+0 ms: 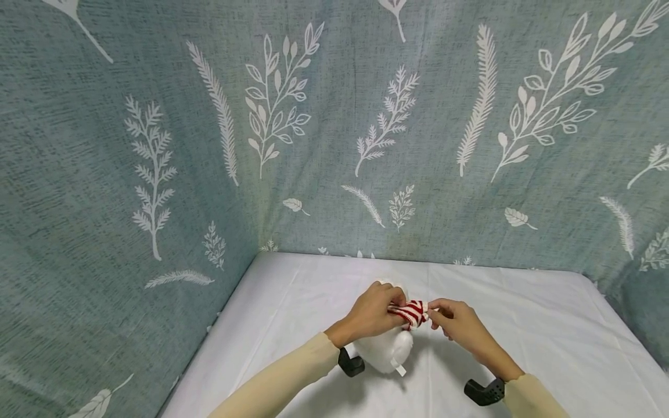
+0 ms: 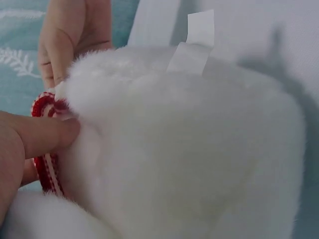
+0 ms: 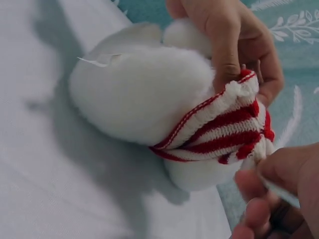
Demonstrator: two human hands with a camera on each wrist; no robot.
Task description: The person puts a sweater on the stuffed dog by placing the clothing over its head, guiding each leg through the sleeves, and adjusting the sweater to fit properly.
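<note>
A white plush toy (image 1: pixel 377 351) lies on the white-covered table, with a small fabric tag (image 2: pixel 201 30) sticking out of its fur. Around part of it sits a red-and-white striped knit garment (image 3: pixel 219 129). My left hand (image 1: pixel 372 310) pinches the garment's edge between thumb and fingers, the thumb lying against the fur in the left wrist view. At the garment's other, gathered end, my right hand (image 1: pixel 460 325) pinches the white knit between thumb and forefinger. The fabric is drawn between both hands. Part of the toy is hidden behind my left hand and the garment.
The white tabletop (image 1: pixel 292 302) extends around the toy. Behind it and on the left hangs a blue-green cloth (image 1: pixel 324 145) with white leaf prints. Each wrist wears a black device (image 1: pixel 485 392) near the cream sleeve (image 1: pixel 284 377).
</note>
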